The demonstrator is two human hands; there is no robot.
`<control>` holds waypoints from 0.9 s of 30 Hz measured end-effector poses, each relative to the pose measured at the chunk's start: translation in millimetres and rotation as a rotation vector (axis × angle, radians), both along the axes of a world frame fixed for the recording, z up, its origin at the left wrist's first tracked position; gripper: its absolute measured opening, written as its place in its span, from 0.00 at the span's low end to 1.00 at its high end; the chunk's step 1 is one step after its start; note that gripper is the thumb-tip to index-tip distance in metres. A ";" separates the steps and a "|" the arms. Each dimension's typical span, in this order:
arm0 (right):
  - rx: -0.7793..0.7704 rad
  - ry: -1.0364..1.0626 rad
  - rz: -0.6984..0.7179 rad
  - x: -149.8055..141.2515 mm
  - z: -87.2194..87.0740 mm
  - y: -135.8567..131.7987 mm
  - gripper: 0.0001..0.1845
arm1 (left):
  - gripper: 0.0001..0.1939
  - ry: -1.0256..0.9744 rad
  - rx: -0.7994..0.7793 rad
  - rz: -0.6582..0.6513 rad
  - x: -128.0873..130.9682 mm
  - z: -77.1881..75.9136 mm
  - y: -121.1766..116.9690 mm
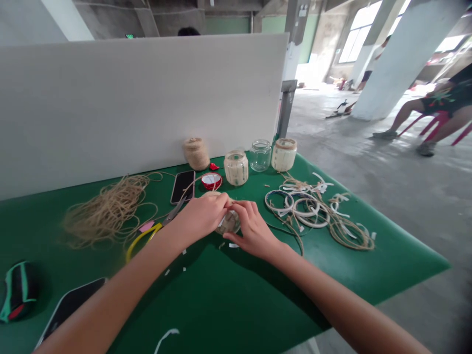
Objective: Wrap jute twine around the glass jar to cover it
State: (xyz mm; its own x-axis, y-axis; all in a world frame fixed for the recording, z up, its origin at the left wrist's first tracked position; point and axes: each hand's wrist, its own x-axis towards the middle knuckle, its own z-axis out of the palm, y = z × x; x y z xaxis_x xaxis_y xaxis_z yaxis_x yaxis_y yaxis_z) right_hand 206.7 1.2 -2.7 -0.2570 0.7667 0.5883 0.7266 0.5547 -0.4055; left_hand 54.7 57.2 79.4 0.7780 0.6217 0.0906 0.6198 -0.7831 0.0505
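A glass jar (pixel 230 223) is between my two hands at the middle of the table, mostly hidden by my fingers. My left hand (pixel 204 215) is closed over its far left side, fingertips pressed near the rim. On the jar's right my right hand (pixel 254 230) grips it, thumb low and fingers at the upper edge. Twine seems to run along the rim under my fingertips, though the fingers cover most of it. Just beyond stand a twine-wrapped jar (pixel 236 168) and a red-edged roll of tape (pixel 211 181). Scissors with yellow handles (pixel 144 240) lie by my left forearm.
Loose twine (pixel 114 206) heaps at left; a twine spool (pixel 196 155), bare jar (pixel 260 156) and wrapped jar (pixel 284 155) stand along the white partition (pixel 143 108). Rings (pixel 307 204) and cord lie right. Phones (pixel 183 187) rest on the green table (pixel 221 305). A person sits far right.
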 end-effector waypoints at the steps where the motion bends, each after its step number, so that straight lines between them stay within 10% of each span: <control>1: 0.000 0.005 -0.004 -0.2 -0.5 -0.2 0.31 | 0.08 -0.048 -0.041 0.004 -0.3 -0.8 0.6; 8: -0.016 0.067 -0.043 -2.5 -2.9 -1.1 0.32 | 0.06 -0.390 -0.205 0.132 -10.5 -16.8 -6.5; 27: 0.092 -0.037 -0.009 -15.8 -2.9 -6.7 0.31 | 0.04 -0.324 -0.285 0.175 -22.0 -16.3 -11.9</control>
State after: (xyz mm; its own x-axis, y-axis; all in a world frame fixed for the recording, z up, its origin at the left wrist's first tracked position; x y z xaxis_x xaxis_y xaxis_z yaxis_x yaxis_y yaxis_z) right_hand 190.9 -5.5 -5.6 -0.2732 0.7119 0.6469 0.7452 0.5819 -0.3257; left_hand 32.7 45.3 63.1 0.6190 0.7765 0.1181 0.6583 -0.5949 0.4612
